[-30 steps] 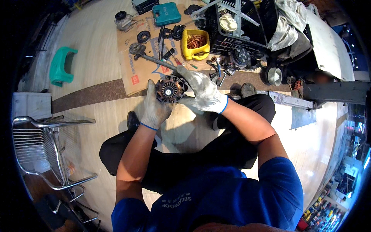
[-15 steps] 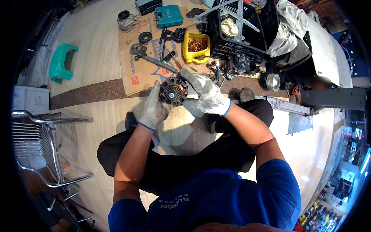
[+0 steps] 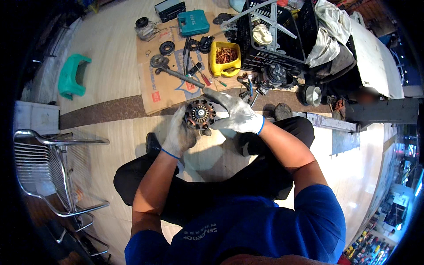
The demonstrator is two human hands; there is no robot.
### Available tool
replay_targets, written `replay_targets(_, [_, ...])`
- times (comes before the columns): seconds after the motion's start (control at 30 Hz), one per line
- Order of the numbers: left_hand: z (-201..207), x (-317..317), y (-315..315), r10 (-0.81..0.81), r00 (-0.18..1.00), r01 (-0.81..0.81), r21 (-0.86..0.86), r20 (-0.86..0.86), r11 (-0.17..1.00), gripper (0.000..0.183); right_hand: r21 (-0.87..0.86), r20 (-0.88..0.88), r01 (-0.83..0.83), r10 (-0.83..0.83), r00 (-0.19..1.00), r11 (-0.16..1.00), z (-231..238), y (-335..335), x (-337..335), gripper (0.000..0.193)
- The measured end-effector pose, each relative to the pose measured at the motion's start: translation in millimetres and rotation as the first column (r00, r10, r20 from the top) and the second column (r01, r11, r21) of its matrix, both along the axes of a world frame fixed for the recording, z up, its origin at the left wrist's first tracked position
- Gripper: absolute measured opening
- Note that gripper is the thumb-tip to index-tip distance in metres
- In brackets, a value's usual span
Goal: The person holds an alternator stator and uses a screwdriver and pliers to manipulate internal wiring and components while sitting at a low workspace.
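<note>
Head view — both gloved hands on round motor part (image 3: 199, 115), held above my lap.
L hand (image 3: 179, 134) wrapped round its lower-left side, clamped on it; R hand (image 3: 236, 115) lies over its right edge, fingers (image 3: 216, 95) stretched flat, not curled. I see cardboard sheet (image 3: 154, 86) w/ tools just beyond, yellow tub (image 3: 225, 57) further back.

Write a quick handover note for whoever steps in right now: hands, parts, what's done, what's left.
Left hand: gloved, grip closed around the round dark motor part with copper windings, held above the lap.
Right hand: gloved, fingers resting on the part's right side, index finger stretched out.
Nearby: long metal shaft on the flattened cardboard sheet, yellow tub of copper bits, teal case.
Done: part lifted off the floor.
Left: the part remains in hand; the shaft lies untouched.
</note>
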State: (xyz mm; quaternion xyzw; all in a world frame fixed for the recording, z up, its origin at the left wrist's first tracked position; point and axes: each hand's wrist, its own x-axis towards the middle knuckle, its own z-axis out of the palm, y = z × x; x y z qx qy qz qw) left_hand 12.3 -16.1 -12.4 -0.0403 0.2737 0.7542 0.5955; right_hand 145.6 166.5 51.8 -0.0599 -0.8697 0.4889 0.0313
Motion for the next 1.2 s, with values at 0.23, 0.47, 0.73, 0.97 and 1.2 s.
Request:
replay_targets(0.23, [19, -19, -5, 0.135, 0.99, -0.121, 0.222, -0.048, 0.968, 0.063, 0.142, 0.01, 0.33, -0.335, 0.942, 0.933, 14, 46, -13, 0.076])
replay_targets(0.47, [54, -50, 0, 0.43, 0.903, -0.431, 0.046, 0.029, 0.901, 0.07, 0.481, 0.111, 0.353, -0.455, 0.883, 0.802, -77, 73, -31, 0.066])
replay_targets(0.73, [61, -50, 4, 0.538, 0.843, -0.537, -0.074, -0.021, 0.84, 0.078, 0.507, 0.733, -0.421, -0.119, 0.67, 0.752, -242, 86, -1, 0.056])
replay_targets(0.97, [59, -58, -3, 0.586, 0.81, -0.584, -0.061, 0.021, 0.81, 0.072, 0.495, 0.686, -0.195, -0.243, 0.686, 0.847, -289, 109, 3, 0.059])
replay_targets(1.2, [54, -56, -15, 0.592, 0.806, -0.592, -0.018, 0.002, 0.806, 0.076, 0.794, 0.359, 0.189, -0.697, 0.621, 0.578, -271, 128, -39, 0.027])
